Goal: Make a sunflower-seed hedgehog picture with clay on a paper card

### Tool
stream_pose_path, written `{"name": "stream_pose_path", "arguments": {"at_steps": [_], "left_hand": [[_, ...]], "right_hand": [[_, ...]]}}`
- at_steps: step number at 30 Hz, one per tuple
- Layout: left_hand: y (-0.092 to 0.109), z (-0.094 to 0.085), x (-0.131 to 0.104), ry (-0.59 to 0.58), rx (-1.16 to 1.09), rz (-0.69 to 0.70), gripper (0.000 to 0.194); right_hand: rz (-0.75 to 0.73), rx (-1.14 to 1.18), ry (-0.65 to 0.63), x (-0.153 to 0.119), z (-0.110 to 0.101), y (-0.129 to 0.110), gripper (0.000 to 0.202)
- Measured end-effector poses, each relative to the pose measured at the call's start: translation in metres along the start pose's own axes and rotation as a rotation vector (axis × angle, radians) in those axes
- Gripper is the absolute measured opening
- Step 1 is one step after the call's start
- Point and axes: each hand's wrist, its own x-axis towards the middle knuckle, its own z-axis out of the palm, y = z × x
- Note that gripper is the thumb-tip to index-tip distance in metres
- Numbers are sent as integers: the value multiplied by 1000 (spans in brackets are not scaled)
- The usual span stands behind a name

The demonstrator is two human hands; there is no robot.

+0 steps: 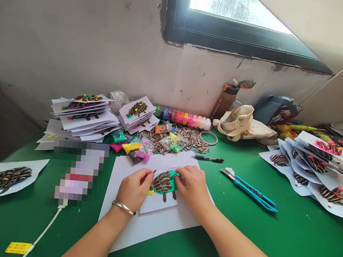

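A small card [155,208] lies on a larger white sheet [126,236] in front of me. On it is a teal clay shape [172,183] covered with sunflower seeds [162,181], with two dark legs below and yellow clay at its left end. My left hand [135,187], wearing a silver bangle [124,207], pinches a small dark sunflower seed [155,171] at the shape's left edge. My right hand [192,190] has its fingers bent together against the teal clay on the right side. Whatever lies between those fingertips is hidden.
Loose sunflower seeds [188,138] and bagged coloured clay [131,146] lie behind the sheet. Stacked seed pictures [84,115] stand left, more [320,173] right. A pen [207,159], blue utility knife [250,190], tape ring [208,138], bottle [225,101] and cloth bag [244,125] are around.
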Motion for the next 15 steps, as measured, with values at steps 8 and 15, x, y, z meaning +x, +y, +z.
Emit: {"name": "stream_pose_path", "arguments": {"at_steps": [8, 15], "left_hand": [[2, 0, 0, -7, 78, -1, 27], [2, 0, 1, -8, 97, 15, 27]], "right_hand": [[-45, 11, -14, 0, 6, -1, 15], [-42, 34, -23, 1, 7, -3, 9]]}}
